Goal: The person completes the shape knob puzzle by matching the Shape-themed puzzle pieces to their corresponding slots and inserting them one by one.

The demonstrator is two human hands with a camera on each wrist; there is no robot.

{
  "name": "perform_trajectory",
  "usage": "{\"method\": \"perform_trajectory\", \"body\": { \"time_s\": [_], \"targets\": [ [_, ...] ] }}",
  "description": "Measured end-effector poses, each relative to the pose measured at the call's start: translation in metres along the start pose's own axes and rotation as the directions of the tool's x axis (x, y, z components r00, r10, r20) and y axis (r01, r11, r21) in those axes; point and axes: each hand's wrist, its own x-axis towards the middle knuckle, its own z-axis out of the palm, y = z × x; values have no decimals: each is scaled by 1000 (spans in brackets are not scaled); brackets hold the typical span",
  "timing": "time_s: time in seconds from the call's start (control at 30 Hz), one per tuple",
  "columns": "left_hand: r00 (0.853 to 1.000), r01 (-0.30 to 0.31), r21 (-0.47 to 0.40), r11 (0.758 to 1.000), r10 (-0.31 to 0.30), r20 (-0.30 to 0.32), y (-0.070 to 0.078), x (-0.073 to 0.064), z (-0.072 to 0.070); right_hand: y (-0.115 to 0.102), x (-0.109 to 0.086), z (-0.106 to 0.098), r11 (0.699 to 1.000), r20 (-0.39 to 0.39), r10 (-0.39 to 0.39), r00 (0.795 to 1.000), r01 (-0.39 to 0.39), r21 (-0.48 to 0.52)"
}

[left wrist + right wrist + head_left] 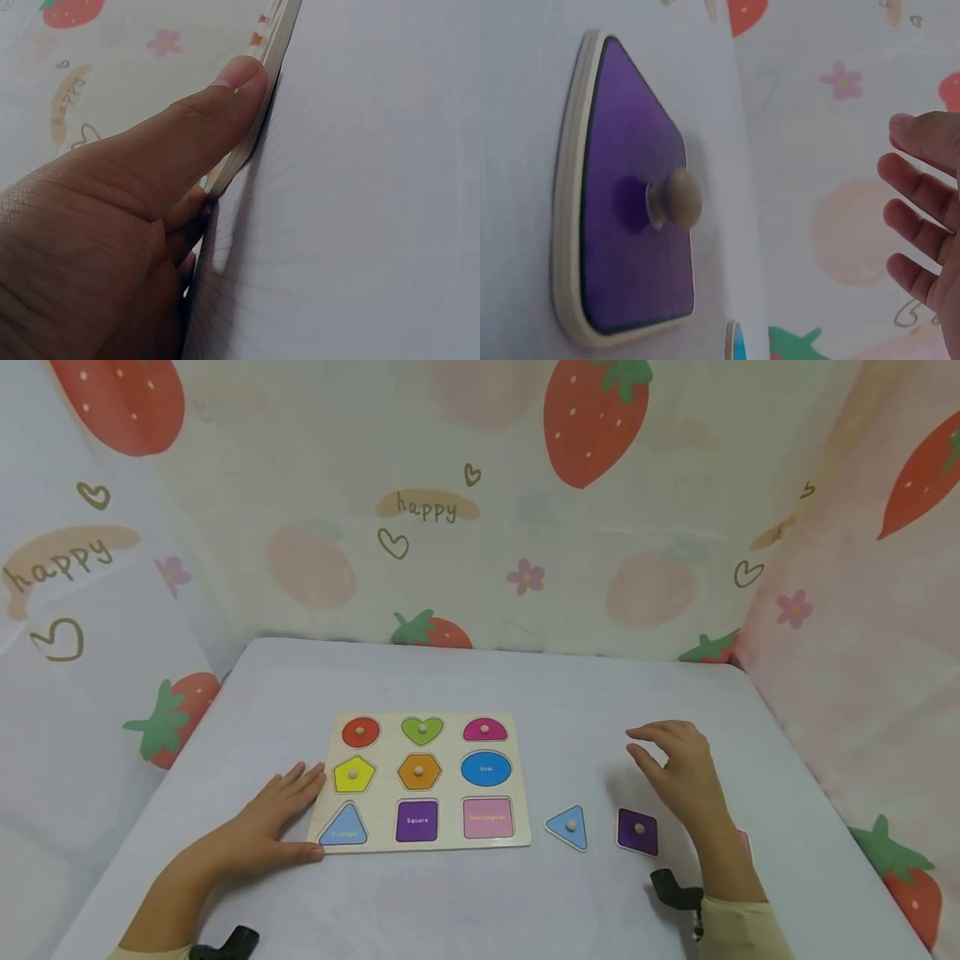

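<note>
A wooden shape puzzle board [523,827] lies flat on the white table. Red circle, green heart, magenta half-circle, yellow pentagon and orange hexagon pieces with knobs sit in it; the oval, triangle, square and rectangle places show printed names. Along the board's left edge rests my left hand [262,822], fingers extended, its thumb [202,120] touching the near left corner. My right hand [684,777] hovers above the table, thumb and index apart, holding nothing. Below and left of it lies a purple square piece [637,832] with a knob [681,199]. A blue triangle piece [568,827] lies between square and board.
A pink piece [745,843] peeks out behind my right wrist, mostly hidden. In the right wrist view a blue piece's edge [738,343] shows at the bottom. Strawberry-print cloth [450,585] hangs behind and beside the table [420,910].
</note>
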Motion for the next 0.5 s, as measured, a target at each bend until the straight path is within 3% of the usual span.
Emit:
{"method": "perform_trajectory", "body": {
  "time_s": [0.5],
  "targets": [
    [1000, -9, -4, 1000, 9, -1, 0, 0, 0, 30, -14, -10, 987, -34, 142, 989, -144, -66]
  ]
}}
